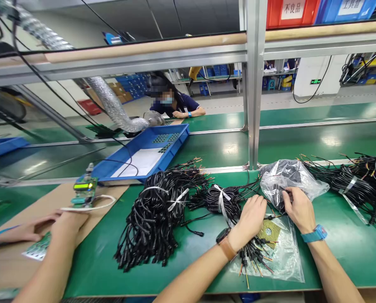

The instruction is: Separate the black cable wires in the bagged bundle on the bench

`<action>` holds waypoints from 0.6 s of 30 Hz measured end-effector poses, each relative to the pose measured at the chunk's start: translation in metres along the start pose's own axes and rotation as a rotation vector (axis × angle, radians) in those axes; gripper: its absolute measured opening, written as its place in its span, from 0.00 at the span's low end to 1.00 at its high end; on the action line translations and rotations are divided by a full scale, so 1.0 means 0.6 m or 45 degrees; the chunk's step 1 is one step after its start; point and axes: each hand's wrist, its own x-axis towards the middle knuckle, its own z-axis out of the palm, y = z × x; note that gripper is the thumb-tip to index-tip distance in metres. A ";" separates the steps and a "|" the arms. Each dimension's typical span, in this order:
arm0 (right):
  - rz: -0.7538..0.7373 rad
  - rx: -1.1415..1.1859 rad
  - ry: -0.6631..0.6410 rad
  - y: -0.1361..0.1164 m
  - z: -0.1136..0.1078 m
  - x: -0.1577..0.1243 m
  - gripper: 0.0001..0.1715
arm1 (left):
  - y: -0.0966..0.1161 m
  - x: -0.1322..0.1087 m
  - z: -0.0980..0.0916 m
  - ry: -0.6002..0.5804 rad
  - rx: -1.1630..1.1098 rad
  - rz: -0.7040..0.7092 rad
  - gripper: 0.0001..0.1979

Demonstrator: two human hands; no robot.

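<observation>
My left hand, with a brown-strapped watch, is curled over a bundle of black cables tied with a white band. Its fingertips are partly hidden, and cable ends with bare coloured wires fan out beneath it. My right hand, wearing a blue wrist strap, is pinched at the clear plastic bag of black parts; what lies between its fingers is not clear. Between the hands, a yellowish square piece with a round hole lies on a flat clear plastic bag.
More black cable bundles lie left and right. A blue tray holds paper and small green boards. At far left, a co-worker's hands are by a lit circuit board. A metal post rises behind; another person sits opposite.
</observation>
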 end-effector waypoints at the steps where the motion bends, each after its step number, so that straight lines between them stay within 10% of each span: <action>1: 0.016 0.003 0.005 0.000 -0.001 0.000 0.16 | -0.003 0.010 0.004 -0.031 0.023 -0.013 0.09; 13: 0.055 -0.005 -0.020 0.002 -0.012 0.004 0.18 | -0.006 0.008 -0.006 0.137 0.007 -0.066 0.11; 18: 0.069 -0.003 -0.023 0.004 -0.014 0.004 0.18 | -0.017 -0.031 -0.025 0.102 -0.179 0.189 0.12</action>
